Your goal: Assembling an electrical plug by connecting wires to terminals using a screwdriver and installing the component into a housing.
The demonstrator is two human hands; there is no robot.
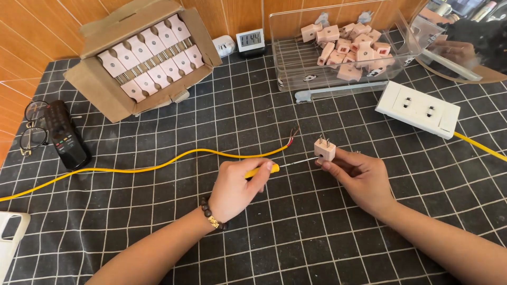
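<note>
At the near left edge, a white flat object [9, 240] lies partly out of view on the worktop [317, 237], which is covered by a black mat with a white grid. Just beyond the near middle, the left hand [235, 187], a beaded bracelet [211, 215] on its wrist, is closed around the yellow handle of a small screwdriver [274, 167]. Its thin shaft points right and its tip meets the side of a pale pink two-pin plug [325, 149]. The right hand [359, 177] pinches this plug between thumb and fingers, pins pointing up, just above the mat.

A yellow cable [158, 166] runs from the left edge across the mat, passing just behind the left hand, and ends in bared wires [292, 137] just left of the plug, not touching it. On the left, a black remote control [64, 136] lies beside a pair of glasses [31, 129]. To the right, farther back, a white double socket block [420, 109] rests on the mat, with another yellow cable [480, 146] leaving it toward the right edge.

At the far left, an open cardboard box [100, 87] holds rows of the same pink plugs. In the far middle stand a white adapter [224, 46] and a small digital clock [250, 41] against the wooden wall. At the far right, a clear plastic bin [296, 58] holds a loose heap of pink plugs.
</note>
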